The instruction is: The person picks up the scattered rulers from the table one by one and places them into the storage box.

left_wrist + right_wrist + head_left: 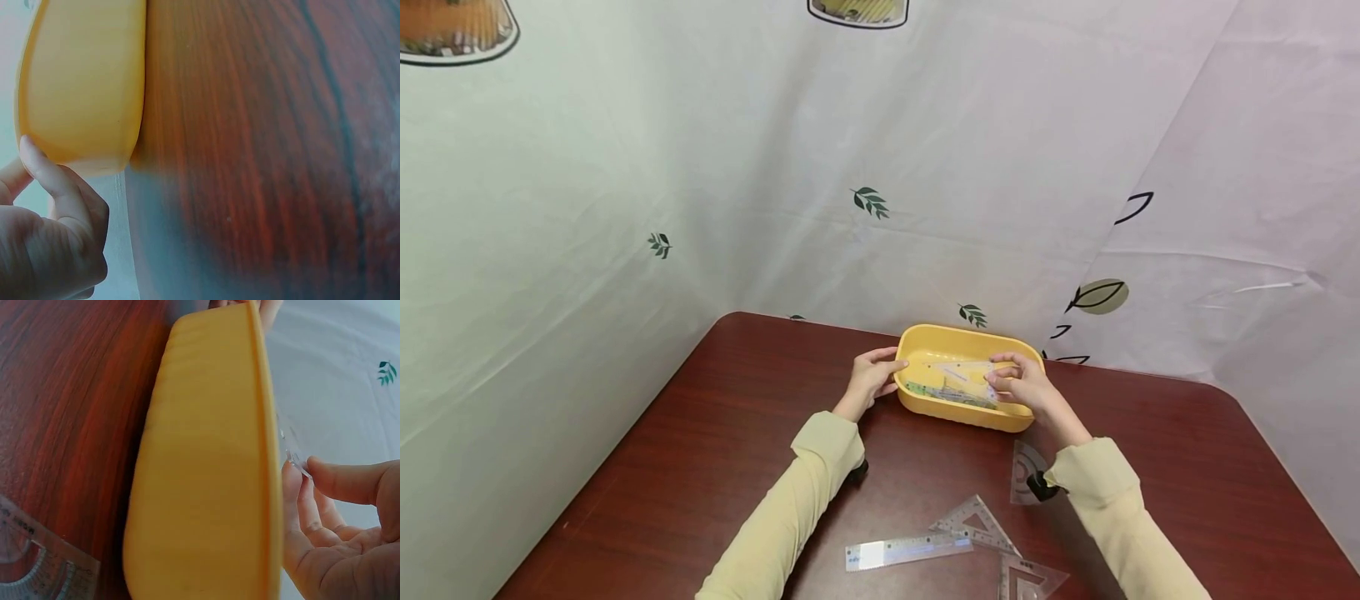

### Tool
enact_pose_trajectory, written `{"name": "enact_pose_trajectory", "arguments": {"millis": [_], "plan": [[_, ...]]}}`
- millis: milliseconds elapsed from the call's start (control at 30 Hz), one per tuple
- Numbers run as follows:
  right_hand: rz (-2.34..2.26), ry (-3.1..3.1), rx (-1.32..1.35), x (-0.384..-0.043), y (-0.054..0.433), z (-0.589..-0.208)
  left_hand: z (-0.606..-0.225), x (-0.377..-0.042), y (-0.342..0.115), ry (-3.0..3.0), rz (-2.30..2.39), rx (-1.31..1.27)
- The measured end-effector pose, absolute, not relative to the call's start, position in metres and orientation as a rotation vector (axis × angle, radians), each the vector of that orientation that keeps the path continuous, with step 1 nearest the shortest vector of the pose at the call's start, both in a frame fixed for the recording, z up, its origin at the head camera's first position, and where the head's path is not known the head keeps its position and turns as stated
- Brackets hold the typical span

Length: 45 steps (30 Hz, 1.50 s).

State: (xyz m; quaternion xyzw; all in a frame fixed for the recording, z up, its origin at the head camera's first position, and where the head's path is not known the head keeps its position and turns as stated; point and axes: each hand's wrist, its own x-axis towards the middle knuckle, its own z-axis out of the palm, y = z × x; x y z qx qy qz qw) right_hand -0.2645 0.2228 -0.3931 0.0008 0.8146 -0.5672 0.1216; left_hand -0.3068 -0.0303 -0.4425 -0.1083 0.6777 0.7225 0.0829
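Observation:
A yellow plastic basket (966,414) stands at the table's back edge. My left hand (870,379) pinches its left end by the rim, thumb on the inside; the left wrist view shows these fingers at the basket's end. Over the right part of the basket, my right hand (1026,385) pinches a clear plastic set square (958,366) between thumb and fingertips. From the right wrist, the thin edge of that clear piece (299,464) shows just beyond the rim. A greenish patterned strip (951,395) lies inside the basket along its front wall.
On the dark red table (700,467), a clear ruler (908,550) lies near the front, its end by a set square (988,532). Another set square (1033,575) is at the bottom edge. A clear protractor (1026,475) lies beside the right wrist. Pale fabric (925,250) hangs behind.

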Motion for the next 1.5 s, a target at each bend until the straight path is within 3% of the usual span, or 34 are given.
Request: {"name": "enact_pose_trajectory", "arguments": {"millis": [1500], "plan": [[-1.429,2.594,-0.004,-0.263,0.217,-0.416,-0.443,-0.307,-0.029,2.028,2.154,-0.336]]}}
